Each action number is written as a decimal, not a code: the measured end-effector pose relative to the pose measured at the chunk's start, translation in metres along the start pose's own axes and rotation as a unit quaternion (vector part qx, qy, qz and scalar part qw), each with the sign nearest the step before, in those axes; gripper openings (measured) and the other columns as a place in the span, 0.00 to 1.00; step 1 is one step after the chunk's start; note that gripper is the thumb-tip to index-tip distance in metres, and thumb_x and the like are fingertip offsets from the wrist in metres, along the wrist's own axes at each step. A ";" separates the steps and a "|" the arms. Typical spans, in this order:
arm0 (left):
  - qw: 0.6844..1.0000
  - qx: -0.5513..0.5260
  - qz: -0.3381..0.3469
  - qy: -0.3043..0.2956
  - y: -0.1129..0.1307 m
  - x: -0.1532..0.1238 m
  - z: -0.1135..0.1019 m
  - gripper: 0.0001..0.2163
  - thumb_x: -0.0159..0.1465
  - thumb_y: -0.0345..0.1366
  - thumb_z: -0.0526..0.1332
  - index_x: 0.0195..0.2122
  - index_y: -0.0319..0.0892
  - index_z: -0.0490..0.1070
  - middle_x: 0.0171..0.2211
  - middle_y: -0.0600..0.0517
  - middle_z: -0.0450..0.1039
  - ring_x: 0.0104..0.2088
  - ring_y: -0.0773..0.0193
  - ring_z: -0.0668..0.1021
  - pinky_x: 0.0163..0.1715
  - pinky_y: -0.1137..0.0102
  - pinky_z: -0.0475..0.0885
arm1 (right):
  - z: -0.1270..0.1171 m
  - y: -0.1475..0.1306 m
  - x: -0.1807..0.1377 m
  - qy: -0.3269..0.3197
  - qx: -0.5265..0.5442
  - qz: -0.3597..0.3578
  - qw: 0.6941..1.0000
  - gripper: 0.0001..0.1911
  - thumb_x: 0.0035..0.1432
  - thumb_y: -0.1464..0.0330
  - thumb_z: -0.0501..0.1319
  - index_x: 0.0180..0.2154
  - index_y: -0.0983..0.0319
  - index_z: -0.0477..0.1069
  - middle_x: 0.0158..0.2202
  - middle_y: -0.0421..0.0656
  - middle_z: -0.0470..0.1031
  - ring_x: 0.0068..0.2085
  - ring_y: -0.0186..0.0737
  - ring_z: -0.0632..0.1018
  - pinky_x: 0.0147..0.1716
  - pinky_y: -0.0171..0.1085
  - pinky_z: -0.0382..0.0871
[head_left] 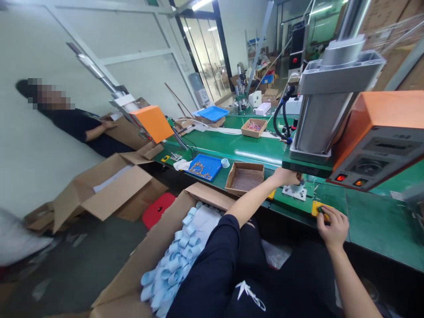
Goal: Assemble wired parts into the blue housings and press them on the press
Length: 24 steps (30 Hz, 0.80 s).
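Observation:
My left hand (287,176) reaches across under the press head (306,164), its fingers curled at a small metal fixture (295,193). A pale blue ring-like piece (297,186) seems to sit on the fixture, just below the fingertips. What the fingers pinch is mostly hidden. To the right, my right hand (334,226) rests at a yellow button box (316,208), fingers apart, with the index finger by its dark green button. Beside my left arm, a large carton (139,260) holds many light blue curled pieces (177,265).
A shallow cardboard box (247,179) and a blue tray (208,170) of small brass-coloured parts stand left of the fixture. An orange control unit (391,132) adjoins the press. A co-worker (89,132) stands at far left near open cartons (109,190) and a red stool (159,210).

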<state>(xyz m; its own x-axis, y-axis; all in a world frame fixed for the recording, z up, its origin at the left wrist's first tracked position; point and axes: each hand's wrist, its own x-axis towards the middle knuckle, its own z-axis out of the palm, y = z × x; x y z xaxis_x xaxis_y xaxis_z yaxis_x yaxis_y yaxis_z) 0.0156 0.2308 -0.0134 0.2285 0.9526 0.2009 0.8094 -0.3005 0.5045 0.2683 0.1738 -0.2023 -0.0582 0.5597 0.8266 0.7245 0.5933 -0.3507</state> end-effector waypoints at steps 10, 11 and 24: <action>0.999 0.038 -0.008 0.021 -0.008 -0.018 -0.015 0.09 0.73 0.38 0.64 0.48 0.44 0.81 0.49 0.45 0.82 0.48 0.58 0.82 0.49 0.67 0.77 | -0.008 -0.039 0.024 -0.047 0.026 0.075 0.996 0.09 0.68 0.64 0.62 0.46 0.58 0.79 0.49 0.50 0.80 0.49 0.52 0.81 0.54 0.58 0.73; 0.998 0.048 -0.027 0.034 -0.012 -0.033 -0.016 0.09 0.73 0.37 0.62 0.48 0.44 0.82 0.49 0.45 0.83 0.50 0.57 0.82 0.50 0.68 0.75 | -0.006 -0.049 0.032 -0.060 0.031 0.077 0.995 0.11 0.69 0.63 0.63 0.50 0.58 0.78 0.53 0.50 0.78 0.53 0.51 0.80 0.56 0.57 0.73; 0.928 0.297 -0.221 -0.028 -0.016 -0.157 0.008 0.24 0.77 0.41 0.45 0.47 0.38 0.81 0.38 0.36 0.83 0.37 0.46 0.84 0.33 0.63 0.75 | -0.042 -0.065 0.027 -0.164 -0.063 0.138 0.975 0.05 0.63 0.65 0.70 0.38 0.60 0.79 0.44 0.41 0.82 0.49 0.39 0.77 0.56 0.41 0.69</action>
<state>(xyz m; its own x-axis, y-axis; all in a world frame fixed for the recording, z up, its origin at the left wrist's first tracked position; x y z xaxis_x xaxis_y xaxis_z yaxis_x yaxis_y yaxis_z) -0.0286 0.0867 -0.0593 -0.1825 0.9826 0.0330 0.9826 0.1835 -0.0290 0.2483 0.1259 -0.1385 -0.0505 0.8546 0.5168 0.8212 0.3301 -0.4655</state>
